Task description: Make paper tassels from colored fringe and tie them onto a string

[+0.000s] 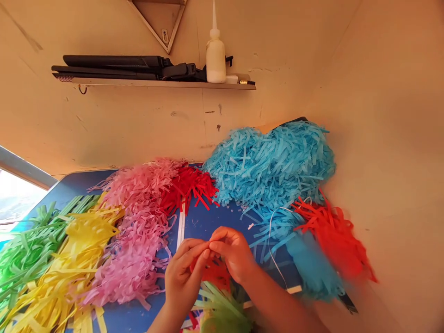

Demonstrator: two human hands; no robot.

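My left hand (185, 270) and my right hand (234, 254) meet over the table, thumbs and forefingers pinched together tip to tip. A red-orange tissue-paper tassel (218, 273) shows between and below the hands; its top is hidden by my fingers. Under it, close to my body, lies pale green paper fringe (222, 307), partly covered by my right forearm. A thin white string (269, 236) curves across the table to the right of my right hand.
Fringed paper lies in heaps on the blue table (201, 226): green (31, 249), yellow (79, 240), pink (138, 189), lilac (128, 268), dark red (189, 187), blue (274, 162) and bright red (336, 236). A wall shelf (156, 83) carries a squeeze bottle (215, 58) and a black folded stand (114, 61).
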